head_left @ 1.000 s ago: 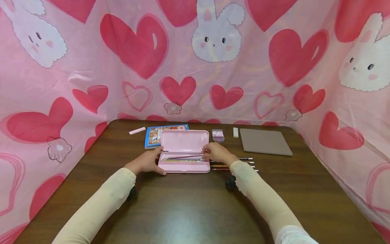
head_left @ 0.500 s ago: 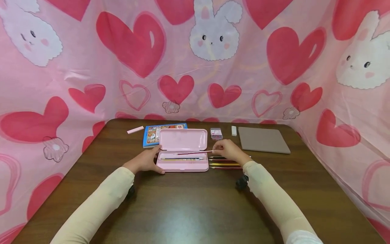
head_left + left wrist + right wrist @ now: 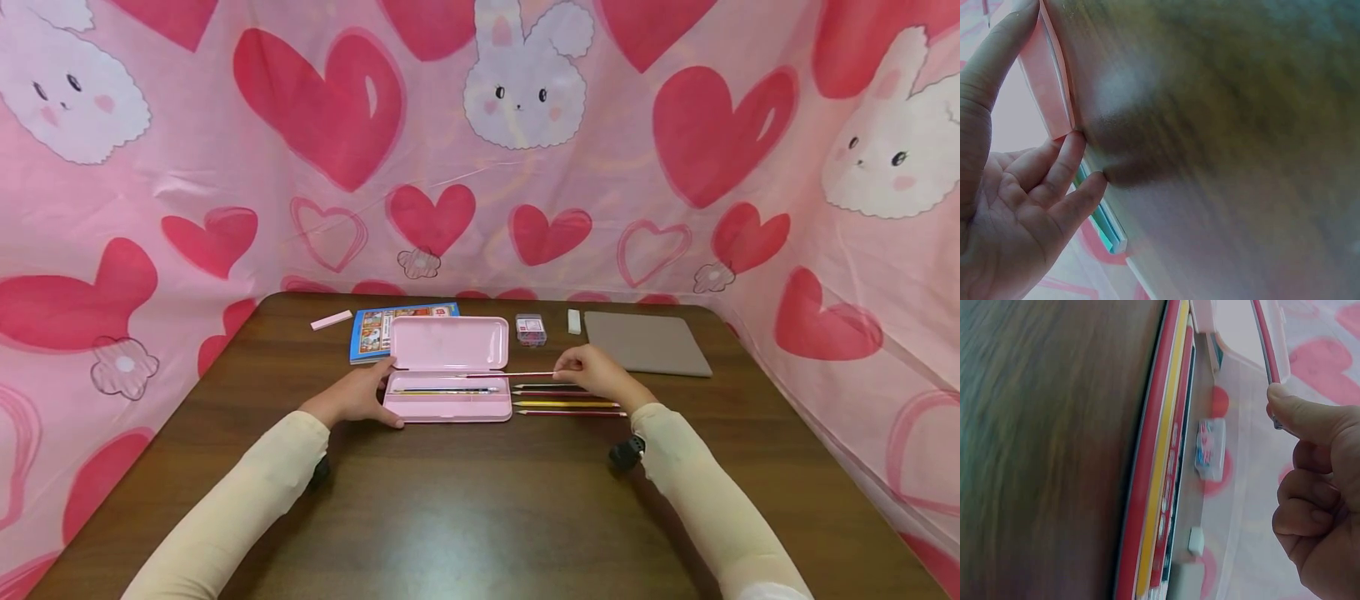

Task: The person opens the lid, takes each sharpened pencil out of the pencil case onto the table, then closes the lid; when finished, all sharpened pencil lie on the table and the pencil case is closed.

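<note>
I've R hand [image 3: 594,372] pinching a red pencil [image 3: 517,375] btwn thumb & fingers; L hand [image 3: 356,397], spread wide, grips end of open pencil case [image 3: 429,407].

We look into what resembles a study corner, curtained on three sides by pink fabric [image 3: 442,158] printed with red hearts [image 3: 326,117] and white rabbits [image 3: 525,96] behind a dark wood-grain bench [image 3: 465,492]. Pencils [image 3: 566,404], an open pink pencil case [image 3: 448,343] and a blue-edged book [image 3: 371,332] speak to us of desk work; whether this is a home or a classroom, we cannot tell.
</note>
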Demonstrator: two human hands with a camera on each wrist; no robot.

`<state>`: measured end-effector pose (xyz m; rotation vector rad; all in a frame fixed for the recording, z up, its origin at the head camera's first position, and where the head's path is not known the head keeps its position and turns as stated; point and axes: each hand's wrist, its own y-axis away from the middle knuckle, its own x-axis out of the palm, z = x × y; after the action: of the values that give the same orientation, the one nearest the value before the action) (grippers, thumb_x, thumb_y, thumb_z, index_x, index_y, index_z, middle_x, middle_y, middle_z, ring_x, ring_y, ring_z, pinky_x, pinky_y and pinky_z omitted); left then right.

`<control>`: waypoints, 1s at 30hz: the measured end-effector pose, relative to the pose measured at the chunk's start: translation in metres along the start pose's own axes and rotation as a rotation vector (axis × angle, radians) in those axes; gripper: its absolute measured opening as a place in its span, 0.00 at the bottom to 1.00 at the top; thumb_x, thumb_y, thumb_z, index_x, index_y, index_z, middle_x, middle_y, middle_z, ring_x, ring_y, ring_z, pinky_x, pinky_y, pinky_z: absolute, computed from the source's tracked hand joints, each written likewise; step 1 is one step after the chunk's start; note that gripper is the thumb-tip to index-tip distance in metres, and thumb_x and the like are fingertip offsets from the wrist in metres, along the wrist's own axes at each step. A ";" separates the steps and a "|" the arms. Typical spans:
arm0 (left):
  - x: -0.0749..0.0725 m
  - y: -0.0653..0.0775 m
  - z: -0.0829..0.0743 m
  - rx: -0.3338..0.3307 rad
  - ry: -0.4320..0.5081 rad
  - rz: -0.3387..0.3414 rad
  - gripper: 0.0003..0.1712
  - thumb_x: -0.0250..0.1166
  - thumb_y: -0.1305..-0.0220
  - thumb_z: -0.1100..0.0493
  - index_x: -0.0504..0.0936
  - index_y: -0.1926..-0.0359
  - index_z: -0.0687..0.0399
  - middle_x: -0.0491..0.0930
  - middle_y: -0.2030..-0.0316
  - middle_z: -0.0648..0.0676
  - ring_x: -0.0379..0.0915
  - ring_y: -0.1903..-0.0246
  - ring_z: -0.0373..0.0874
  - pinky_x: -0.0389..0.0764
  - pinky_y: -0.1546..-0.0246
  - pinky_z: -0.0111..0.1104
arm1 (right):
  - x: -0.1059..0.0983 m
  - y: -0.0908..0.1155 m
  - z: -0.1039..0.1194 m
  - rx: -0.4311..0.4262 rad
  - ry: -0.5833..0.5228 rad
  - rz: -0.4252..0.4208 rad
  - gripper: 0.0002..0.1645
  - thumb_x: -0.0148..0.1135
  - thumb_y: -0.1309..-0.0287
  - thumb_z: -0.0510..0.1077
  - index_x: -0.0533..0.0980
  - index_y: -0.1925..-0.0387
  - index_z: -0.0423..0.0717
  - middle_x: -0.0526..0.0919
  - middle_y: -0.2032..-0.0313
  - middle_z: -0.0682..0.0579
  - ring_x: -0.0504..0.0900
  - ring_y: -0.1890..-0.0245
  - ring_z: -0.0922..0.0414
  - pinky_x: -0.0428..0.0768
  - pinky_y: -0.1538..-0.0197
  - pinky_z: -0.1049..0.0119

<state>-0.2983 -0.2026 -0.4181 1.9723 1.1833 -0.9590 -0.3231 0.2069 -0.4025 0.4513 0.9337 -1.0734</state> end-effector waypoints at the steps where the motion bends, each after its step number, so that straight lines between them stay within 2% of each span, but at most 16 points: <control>1: 0.000 0.000 0.000 0.006 -0.003 -0.002 0.65 0.75 0.63 0.39 0.49 0.30 0.60 0.67 0.38 0.62 0.69 0.44 0.56 0.67 0.41 0.52 | -0.002 0.002 -0.002 0.003 -0.003 0.002 0.05 0.64 0.46 0.42 0.81 0.71 0.44 0.58 0.88 0.58 0.54 0.86 0.62 0.59 0.80 0.70; 8: 0.002 -0.002 0.001 0.022 -0.004 -0.002 0.65 0.75 0.63 0.39 0.50 0.31 0.60 0.68 0.40 0.64 0.70 0.45 0.56 0.68 0.42 0.51 | -0.010 0.016 -0.017 0.032 -0.032 0.007 0.04 0.64 0.46 0.40 0.81 0.72 0.42 0.59 0.88 0.58 0.55 0.86 0.63 0.59 0.81 0.70; 15: 0.000 -0.002 0.001 0.018 -0.009 -0.006 0.65 0.75 0.63 0.39 0.50 0.31 0.61 0.69 0.40 0.63 0.71 0.46 0.56 0.68 0.42 0.51 | -0.018 0.029 -0.022 0.084 -0.072 0.049 0.05 0.64 0.45 0.41 0.81 0.71 0.42 0.63 0.86 0.58 0.60 0.84 0.63 0.62 0.79 0.70; 23: 0.000 -0.002 0.002 0.011 -0.005 -0.005 0.66 0.75 0.64 0.38 0.50 0.31 0.61 0.68 0.40 0.62 0.70 0.45 0.55 0.68 0.42 0.51 | -0.028 0.047 -0.034 0.056 -0.050 0.086 0.05 0.64 0.47 0.40 0.81 0.73 0.41 0.66 0.84 0.59 0.60 0.84 0.66 0.61 0.81 0.72; 30: -0.001 -0.002 0.002 0.006 -0.010 0.002 0.66 0.75 0.64 0.38 0.49 0.31 0.61 0.69 0.40 0.63 0.70 0.45 0.55 0.68 0.42 0.52 | -0.033 0.062 -0.046 -0.005 -0.044 0.101 0.05 0.65 0.47 0.40 0.81 0.73 0.41 0.82 0.75 0.51 0.66 0.78 0.68 0.68 0.75 0.73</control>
<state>-0.3010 -0.2036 -0.4187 1.9712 1.1742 -0.9711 -0.2923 0.2852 -0.4078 0.4646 0.8655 -0.9856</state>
